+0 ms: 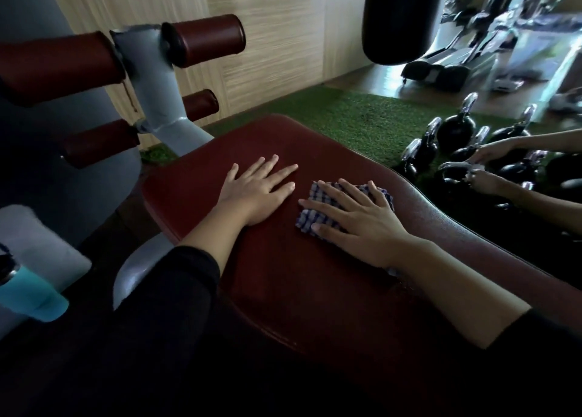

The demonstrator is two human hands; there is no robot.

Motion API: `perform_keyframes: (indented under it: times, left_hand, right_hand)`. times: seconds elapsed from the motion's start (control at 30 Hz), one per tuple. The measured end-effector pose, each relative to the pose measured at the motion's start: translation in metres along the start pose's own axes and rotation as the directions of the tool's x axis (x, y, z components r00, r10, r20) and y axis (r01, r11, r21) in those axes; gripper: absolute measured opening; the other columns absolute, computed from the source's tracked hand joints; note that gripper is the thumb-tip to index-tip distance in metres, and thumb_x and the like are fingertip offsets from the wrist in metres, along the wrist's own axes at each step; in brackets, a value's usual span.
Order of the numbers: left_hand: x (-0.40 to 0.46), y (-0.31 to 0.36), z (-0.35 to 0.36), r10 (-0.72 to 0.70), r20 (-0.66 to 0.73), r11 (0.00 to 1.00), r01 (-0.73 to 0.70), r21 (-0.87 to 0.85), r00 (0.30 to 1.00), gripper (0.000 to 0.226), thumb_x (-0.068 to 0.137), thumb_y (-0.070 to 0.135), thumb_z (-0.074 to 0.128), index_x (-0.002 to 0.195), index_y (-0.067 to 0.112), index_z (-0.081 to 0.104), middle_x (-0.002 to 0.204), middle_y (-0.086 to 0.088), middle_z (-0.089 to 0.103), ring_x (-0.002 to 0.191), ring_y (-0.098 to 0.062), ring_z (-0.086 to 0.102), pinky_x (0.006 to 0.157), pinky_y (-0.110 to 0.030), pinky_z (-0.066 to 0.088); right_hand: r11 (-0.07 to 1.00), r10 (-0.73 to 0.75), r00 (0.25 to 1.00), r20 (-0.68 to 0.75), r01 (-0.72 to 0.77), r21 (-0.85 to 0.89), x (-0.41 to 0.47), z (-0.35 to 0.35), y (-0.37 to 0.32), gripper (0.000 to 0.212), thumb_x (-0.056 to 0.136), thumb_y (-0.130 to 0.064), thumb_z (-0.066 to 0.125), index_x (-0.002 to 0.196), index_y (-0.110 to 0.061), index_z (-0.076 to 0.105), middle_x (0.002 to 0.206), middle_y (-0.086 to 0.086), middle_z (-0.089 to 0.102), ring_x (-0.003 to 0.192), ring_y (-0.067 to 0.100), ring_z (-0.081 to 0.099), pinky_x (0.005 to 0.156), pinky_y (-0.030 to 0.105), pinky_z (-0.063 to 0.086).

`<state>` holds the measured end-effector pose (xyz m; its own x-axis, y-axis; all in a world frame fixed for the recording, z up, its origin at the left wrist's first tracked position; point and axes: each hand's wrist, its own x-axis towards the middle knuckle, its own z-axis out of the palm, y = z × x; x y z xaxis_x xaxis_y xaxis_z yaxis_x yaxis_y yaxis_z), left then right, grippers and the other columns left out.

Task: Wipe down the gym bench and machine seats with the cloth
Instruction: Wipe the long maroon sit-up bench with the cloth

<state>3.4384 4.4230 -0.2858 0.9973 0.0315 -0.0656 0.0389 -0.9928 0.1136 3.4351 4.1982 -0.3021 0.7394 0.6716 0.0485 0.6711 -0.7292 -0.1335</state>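
Right hand [356,218] lies flat, fingers spread, pressing the checked cloth [318,210] onto the red bench pad [283,284]. Left hand [261,186] rests open just beside it, holding nothing.

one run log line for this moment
step: wiping bench | right hand: flat on checked blue-white cloth | left hand: flat on dark red padded bench | black kettlebells beyond

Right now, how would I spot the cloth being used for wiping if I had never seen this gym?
Find the long dark red padded bench running through the middle of the view. Two hands lie flat on it; the cloth is under the right hand, while the left hand presses bare padding. It is small and crumpled, the only blue-and-white checked thing there.
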Motion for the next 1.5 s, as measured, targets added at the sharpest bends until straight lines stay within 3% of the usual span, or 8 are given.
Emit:
perform_keyframes:
  times: [0.17, 0.27, 0.43, 0.63, 0.87, 1.03, 1.27, 1.5]
  left_hand:
    - [0.006, -0.001, 0.003, 0.026, -0.044, 0.999, -0.025, 0.031, 0.999, 0.049, 0.097, 0.061, 0.013, 0.145, 0.058, 0.003, 0.161, 0.015, -0.006, 0.148, -0.006, -0.007, 0.118, -0.047, -0.007]
    - [0.008, -0.003, 0.004, 0.033, -0.057, 0.999, -0.032, 0.025, 0.998, 0.047, 0.099, 0.058, 0.013, 0.145, 0.058, 0.001, 0.161, 0.015, -0.006, 0.148, -0.006, -0.007, 0.118, -0.048, -0.007]
    - [0.010, -0.005, 0.004, 0.039, -0.052, 0.999, -0.039, 0.010, 0.998, 0.047, 0.099, 0.056, 0.011, 0.145, 0.057, 0.002, 0.161, 0.015, -0.007, 0.147, -0.006, -0.009, 0.118, -0.047, -0.008]
    - [0.009, -0.006, 0.008, 0.047, -0.054, 0.999, -0.047, 0.004, 0.997, 0.048, 0.098, 0.057, 0.008, 0.145, 0.056, -0.002, 0.161, 0.013, -0.008, 0.147, -0.007, -0.010, 0.117, -0.049, -0.010]
    - [0.009, -0.005, 0.010, 0.055, -0.072, 0.998, -0.055, -0.007, 0.996, 0.047, 0.100, 0.052, 0.008, 0.146, 0.055, -0.002, 0.161, 0.012, -0.008, 0.148, -0.008, -0.010, 0.117, -0.049, -0.011]
    - [0.008, -0.006, 0.009, 0.047, -0.068, 0.999, -0.047, 0.008, 0.997, 0.047, 0.100, 0.052, 0.006, 0.147, 0.053, -0.001, 0.161, 0.012, -0.007, 0.148, -0.008, -0.009, 0.118, -0.048, -0.011]
    - [0.006, -0.005, 0.008, 0.049, -0.062, 0.999, -0.050, -0.003, 0.997, 0.050, 0.099, 0.055, 0.008, 0.149, 0.051, 0.000, 0.162, 0.011, -0.007, 0.148, -0.010, -0.009, 0.117, -0.049, -0.012]
    - [0.008, -0.005, 0.008, 0.051, -0.069, 0.998, -0.053, -0.019, 0.996, 0.050, 0.100, 0.055, 0.009, 0.149, 0.051, 0.001, 0.162, 0.010, -0.007, 0.148, -0.011, -0.009, 0.117, -0.050, -0.012]
  right_hand:
    - [0.998, 0.056, 0.998, -0.026, -0.055, 0.003, 0.011, 0.001, -0.003, 0.072, 0.076, -0.079, -0.001, 0.143, -0.054, -0.013, 0.157, -0.022, -0.009, 0.146, 0.008, -0.013, 0.116, 0.046, -0.016]
    - [0.994, 0.111, 0.994, -0.017, -0.111, -0.007, 0.030, -0.001, -0.002, 0.076, 0.082, -0.075, 0.006, 0.150, -0.043, -0.004, 0.157, -0.025, -0.006, 0.146, 0.006, -0.011, 0.116, 0.044, -0.016]
    - [0.969, 0.248, 0.968, -0.045, -0.248, 0.007, 0.080, -0.011, 0.024, 0.063, 0.094, -0.064, 0.025, 0.151, -0.043, 0.006, 0.158, -0.023, 0.000, 0.147, 0.009, -0.005, 0.118, 0.046, -0.008]
    - [0.885, 0.463, 0.884, -0.059, -0.458, 0.081, 0.038, -0.010, 0.062, 0.061, 0.095, -0.063, 0.021, 0.151, -0.043, 0.007, 0.158, -0.023, 0.003, 0.147, 0.011, 0.001, 0.118, 0.043, 0.003]
    - [0.954, 0.298, 0.952, -0.065, -0.299, -0.001, -0.001, 0.004, -0.013, 0.082, 0.074, -0.072, -0.007, 0.150, -0.042, -0.003, 0.153, -0.027, -0.014, 0.145, 0.007, -0.012, 0.118, 0.047, -0.009]
    - [0.949, 0.315, 0.945, -0.085, -0.315, 0.019, 0.071, -0.002, 0.004, 0.061, 0.095, -0.062, 0.023, 0.151, -0.042, 0.009, 0.159, -0.021, 0.001, 0.147, 0.009, -0.003, 0.118, 0.044, -0.008]
    - [0.797, 0.582, 0.813, -0.031, -0.562, 0.221, 0.038, -0.017, 0.080, 0.062, 0.093, -0.066, 0.026, 0.148, -0.040, 0.022, 0.156, -0.011, 0.025, 0.139, 0.023, 0.033, 0.111, 0.042, 0.029]
    - [0.912, 0.405, 0.909, -0.095, -0.409, -0.019, 0.003, 0.001, 0.009, 0.062, 0.095, -0.063, 0.014, 0.151, -0.040, 0.002, 0.157, -0.023, -0.005, 0.147, 0.011, -0.005, 0.119, 0.041, -0.005]
